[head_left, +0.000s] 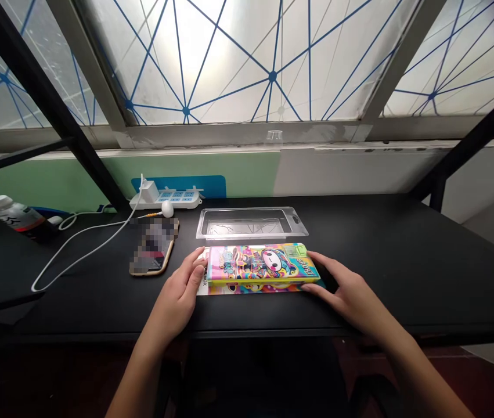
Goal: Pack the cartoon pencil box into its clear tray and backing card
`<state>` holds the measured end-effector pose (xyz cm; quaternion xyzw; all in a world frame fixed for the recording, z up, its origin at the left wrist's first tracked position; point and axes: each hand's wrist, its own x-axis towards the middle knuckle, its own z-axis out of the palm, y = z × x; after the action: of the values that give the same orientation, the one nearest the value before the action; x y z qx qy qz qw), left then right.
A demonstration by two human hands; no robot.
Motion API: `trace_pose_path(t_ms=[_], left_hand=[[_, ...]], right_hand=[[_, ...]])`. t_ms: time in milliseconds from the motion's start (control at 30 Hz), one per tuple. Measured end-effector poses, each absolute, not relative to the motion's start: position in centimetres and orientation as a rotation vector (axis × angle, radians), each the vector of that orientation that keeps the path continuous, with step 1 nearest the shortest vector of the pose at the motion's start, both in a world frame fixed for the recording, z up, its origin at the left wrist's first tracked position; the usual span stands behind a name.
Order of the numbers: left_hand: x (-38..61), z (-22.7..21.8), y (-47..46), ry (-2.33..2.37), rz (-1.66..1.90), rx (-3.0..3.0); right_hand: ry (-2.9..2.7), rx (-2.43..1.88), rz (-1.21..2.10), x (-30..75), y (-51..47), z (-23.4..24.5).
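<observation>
A colourful pencil case (255, 264) with a cartoon figure on its lid lies lengthwise across a printed card (202, 285) on the black desk. Fingers and thumb of my left hand (182, 289) close around the left end, by the card's white edge. At the opposite end, my right hand (340, 290) grips the case, with its fingers at the far corner and the thumb along the near side. Just behind the case sits a clear plastic blister tray (251, 223). Most of the card is hidden under the case.
To the left lies a phone (154, 247), its screen blurred. Behind it are a white power strip (177, 200) with a charger plugged in and a looping white cable (85, 255). A white-capped bottle (20, 217) stands far left. Black metal bars slope down at both sides.
</observation>
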<state>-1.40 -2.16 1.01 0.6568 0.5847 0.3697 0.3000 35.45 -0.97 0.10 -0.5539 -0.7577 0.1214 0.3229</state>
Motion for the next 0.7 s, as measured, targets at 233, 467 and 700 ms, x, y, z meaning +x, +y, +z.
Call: trace_pose_path(t_ms=[233,467,700], left_hand=[[-0.3,2.9,-0.9,1.572,1.265,1.949],[1.2,5.2,6.7,1.624,1.364,2.328],[0.1,2.3,8.0,1.753,1.051,2.248]], right_hand=[[-1.904,-1.406,0.293,34.4,0.0,1.9],[-1.78,-1.267,0.308,32.9,8.8,4.9],[-1.917,-1.311,0.3,32.3,10.8,1.7]])
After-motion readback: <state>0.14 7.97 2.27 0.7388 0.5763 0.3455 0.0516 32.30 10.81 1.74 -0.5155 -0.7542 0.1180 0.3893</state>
